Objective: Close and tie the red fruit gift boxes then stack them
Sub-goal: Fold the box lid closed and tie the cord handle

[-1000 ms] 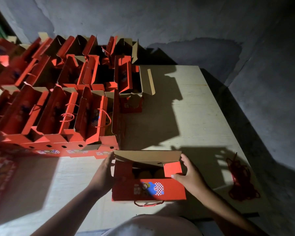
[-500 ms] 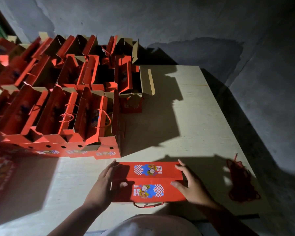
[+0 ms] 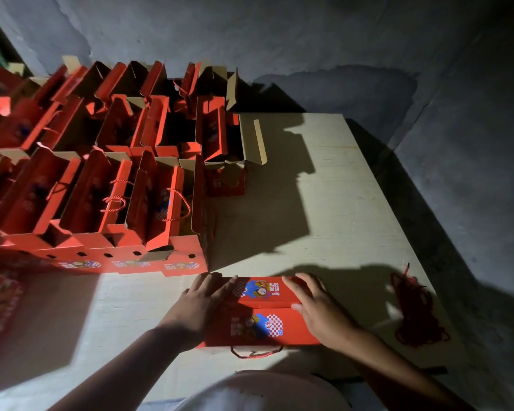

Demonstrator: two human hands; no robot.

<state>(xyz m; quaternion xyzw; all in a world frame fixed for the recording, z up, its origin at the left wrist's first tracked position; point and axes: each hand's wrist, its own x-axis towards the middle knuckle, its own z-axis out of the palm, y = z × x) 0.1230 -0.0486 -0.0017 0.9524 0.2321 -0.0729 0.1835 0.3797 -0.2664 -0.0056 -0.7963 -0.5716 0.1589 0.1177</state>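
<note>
the red gift box point(image 3: 260, 318) lies flat between the two hands with its top flaps folded shut, printed with a blue cartoon figure and a red-and-white check patch on each flap, and a red cord handle point(image 3: 255, 353) loops out from its near edge. beyond the left hand's fingertips stand rows of open red gift boxes point(image 3: 101, 185) packed side by side, flaps upright and brown inside, some with red cord handles showing. just past the right hand lies a loose tangle of red cords point(image 3: 413, 312), apart from the box.
</note>
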